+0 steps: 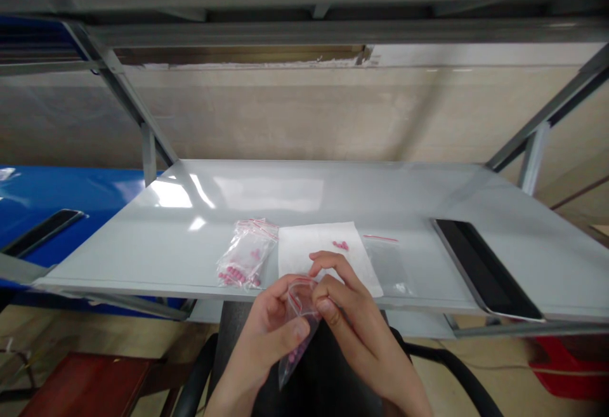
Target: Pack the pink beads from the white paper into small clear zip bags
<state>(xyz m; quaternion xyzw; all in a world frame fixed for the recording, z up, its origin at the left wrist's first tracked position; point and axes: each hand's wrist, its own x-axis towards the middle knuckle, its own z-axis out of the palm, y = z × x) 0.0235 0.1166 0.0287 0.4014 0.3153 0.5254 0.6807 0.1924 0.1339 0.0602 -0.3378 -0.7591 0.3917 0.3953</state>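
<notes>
Just in front of the table edge, my left hand [278,325] grips a small clear zip bag [297,334] whose mouth gapes at the top. Several pink beads [294,355] lie low inside it. My right hand [345,303] pinches the other side of the bag's mouth between thumb and fingers. Beyond the hands, a white paper sheet [309,245] rests on the table with a small cluster of pink beads [340,245] on it. Left of the sheet lies a pile of clear zip bags [250,255] holding pink beads. A flat clear zip bag [387,268] lies at the sheet's right.
A dark tablet-like device [485,268] lies on the right of the white table [143,245]. Metal posts [128,103] hold a shelf above. A blue table [109,191] with another dark device [45,230] stands left. A red-brown seat [90,385] is below.
</notes>
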